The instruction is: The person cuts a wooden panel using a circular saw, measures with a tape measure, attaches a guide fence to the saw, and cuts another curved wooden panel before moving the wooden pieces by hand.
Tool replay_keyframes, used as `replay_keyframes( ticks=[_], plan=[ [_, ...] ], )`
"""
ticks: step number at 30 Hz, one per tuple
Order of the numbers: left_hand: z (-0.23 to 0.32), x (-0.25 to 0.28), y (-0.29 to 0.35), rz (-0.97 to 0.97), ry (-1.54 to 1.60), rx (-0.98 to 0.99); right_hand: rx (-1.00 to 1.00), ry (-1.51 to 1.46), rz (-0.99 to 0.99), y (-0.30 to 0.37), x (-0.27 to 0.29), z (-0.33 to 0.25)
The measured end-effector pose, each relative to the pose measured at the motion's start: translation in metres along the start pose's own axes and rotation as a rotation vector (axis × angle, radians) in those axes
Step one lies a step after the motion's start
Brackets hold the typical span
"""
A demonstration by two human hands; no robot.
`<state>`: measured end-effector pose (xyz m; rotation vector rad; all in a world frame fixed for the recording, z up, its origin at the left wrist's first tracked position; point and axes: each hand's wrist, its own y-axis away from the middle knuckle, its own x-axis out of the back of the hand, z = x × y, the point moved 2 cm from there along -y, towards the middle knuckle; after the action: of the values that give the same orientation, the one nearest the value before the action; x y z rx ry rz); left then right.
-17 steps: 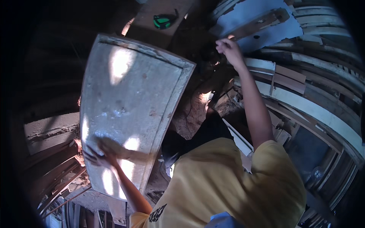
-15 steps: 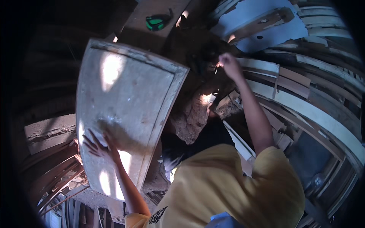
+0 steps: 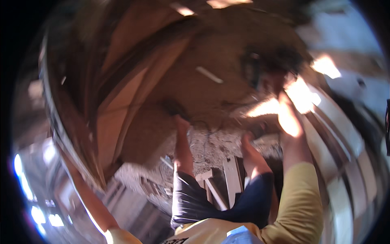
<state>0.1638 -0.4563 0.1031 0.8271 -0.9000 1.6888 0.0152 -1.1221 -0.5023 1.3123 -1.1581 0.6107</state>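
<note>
A large framed wooden panel stands tilted steeply at the left, its pale edge curving down toward me. My left forearm reaches up along the panel's outer side. The panel hides my left hand, so its fingers do not show. My right arm stretches forward to the right, through a patch of bright sunlight. At its end my right hand lies in shadow, blurred, against a dark object whose kind I cannot make out. Whether the fingers grip it is unclear.
Brown wooden boards slope beside the panel. Offcuts lie between my legs on a dusty, debris-strewn floor. Stacked pale planks line the right side. A thin pale strip lies ahead.
The panel has swung from showing its broad face to nearly edge-on at the left. My left hand has passed behind it. My right hand appears farther right, and the view has shifted.
</note>
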Motion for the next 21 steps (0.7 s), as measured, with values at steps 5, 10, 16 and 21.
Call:
replay_keyframes(
  ticks=[5,10,16,21],
  plan=[
    [0.021,-0.036,-0.002,0.074,-0.202,-0.026,-0.008,0.184,-0.068,0.0,0.041,0.102],
    [0.022,-0.004,0.005,0.232,-0.553,-0.125,0.059,0.144,0.018,-0.015,0.161,0.094],
    [0.01,-0.005,0.004,0.254,-0.435,-0.092,0.062,-0.514,-0.144,0.106,0.363,0.032],
    [0.027,-0.005,0.008,0.227,-0.388,-0.094,-0.35,-1.025,-0.146,0.297,0.488,-0.061]
  ],
)
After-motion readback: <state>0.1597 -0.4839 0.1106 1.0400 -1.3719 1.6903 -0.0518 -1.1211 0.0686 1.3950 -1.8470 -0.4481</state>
